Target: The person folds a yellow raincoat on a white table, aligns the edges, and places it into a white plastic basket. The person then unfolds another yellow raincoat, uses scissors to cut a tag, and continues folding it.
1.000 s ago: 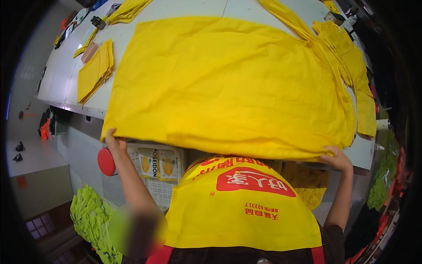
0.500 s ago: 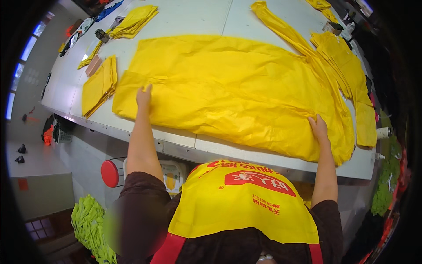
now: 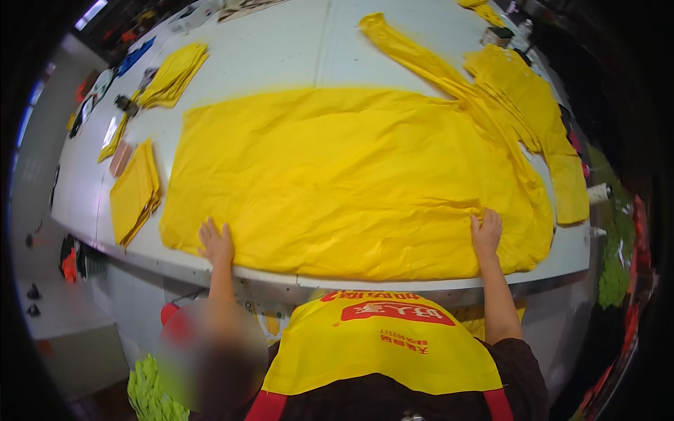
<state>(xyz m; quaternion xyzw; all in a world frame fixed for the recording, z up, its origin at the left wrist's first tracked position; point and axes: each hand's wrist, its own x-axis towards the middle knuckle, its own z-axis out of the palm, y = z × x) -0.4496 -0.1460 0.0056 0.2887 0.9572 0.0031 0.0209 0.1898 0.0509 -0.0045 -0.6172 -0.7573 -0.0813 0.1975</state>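
Note:
A large sheet of thin yellow fabric point(image 3: 330, 175), perhaps a garment, lies spread along the near side of the table. From its right side a long bunched, sleeve-like strip point(image 3: 414, 59) reaches toward the far side. Near the fabric's lower left corner, my left hand point(image 3: 217, 243) rests flat with its fingers spread. My right hand point(image 3: 486, 233) has its fingers closed on a crease in the right part of the same fabric, where wrinkles gather around the fingertips.
Folded yellow pieces point(image 3: 137, 193) lie at the table's left, beside a pinkish block point(image 3: 121, 158). Another yellow stack point(image 3: 174, 76) sits farther back. Layered yellow pieces point(image 3: 516, 98) line the right side. A white thread cone point(image 3: 599, 194) stands by the right edge. Green cloth point(image 3: 151, 389) is heaped below left.
My left hand has let go of the fabric and moved nearer, now lying flat. The fabric's left part is smoother and opened out. My right hand still grips the right part. The view has shifted.

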